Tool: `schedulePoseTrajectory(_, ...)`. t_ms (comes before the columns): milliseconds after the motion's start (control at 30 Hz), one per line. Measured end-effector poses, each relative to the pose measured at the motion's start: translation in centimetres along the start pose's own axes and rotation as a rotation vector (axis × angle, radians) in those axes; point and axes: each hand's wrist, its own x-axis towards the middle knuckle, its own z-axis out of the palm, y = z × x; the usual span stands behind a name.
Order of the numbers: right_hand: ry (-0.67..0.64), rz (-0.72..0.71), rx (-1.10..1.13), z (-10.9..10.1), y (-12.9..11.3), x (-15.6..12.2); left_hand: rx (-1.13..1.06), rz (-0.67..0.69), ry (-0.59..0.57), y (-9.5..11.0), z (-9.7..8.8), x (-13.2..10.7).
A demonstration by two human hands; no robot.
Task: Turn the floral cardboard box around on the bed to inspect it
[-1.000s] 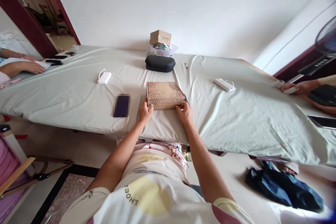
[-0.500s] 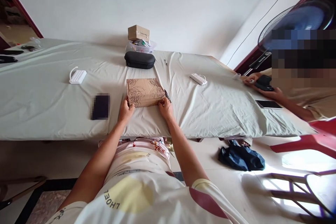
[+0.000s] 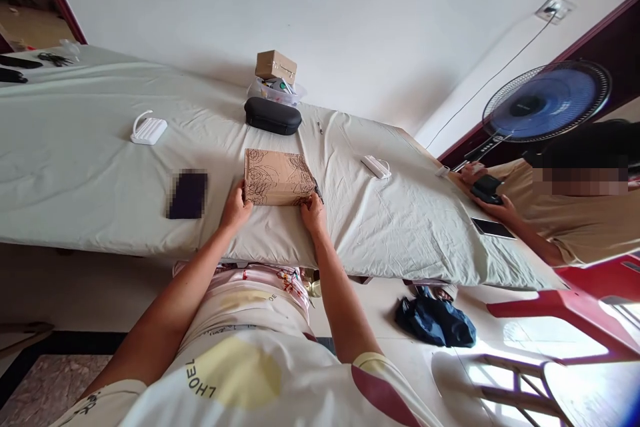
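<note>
A flat piece of brown cardboard [image 3: 277, 177] with dark scribbled swirls lies on the cloth-covered table in front of me. My left hand [image 3: 237, 207] pinches its near left edge, thumb on top. At the near right corner my right hand [image 3: 313, 211] grips the same cardboard. A dark pen [image 3: 319, 192] shows just beyond the right fingers; whether they touch it I cannot tell. Beyond the cardboard sits a black zip case [image 3: 273, 115].
White power banks [image 3: 149, 131] [image 3: 376, 167] lie left and right, with a blurred-out dark item [image 3: 188, 195] at left. A cardboard box [image 3: 276, 66] rests on a plastic bin [image 3: 265, 89]. At right, another person's hands hold a black device [image 3: 487, 189] near a phone [image 3: 493, 227] and fan [image 3: 547, 103].
My view has tilted and turned, so the table slopes down to the right and the fan shows more fully. Both my hands keep their hold on the cardboard.
</note>
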Motion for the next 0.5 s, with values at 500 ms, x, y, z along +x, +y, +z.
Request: schedulePoseTrajectory(500, 0.086, -0.008, 0.165, -0.7, -1.0, 0.0, -0.184, 0.06, 0.063, -1.0, 0.7, 0.2)
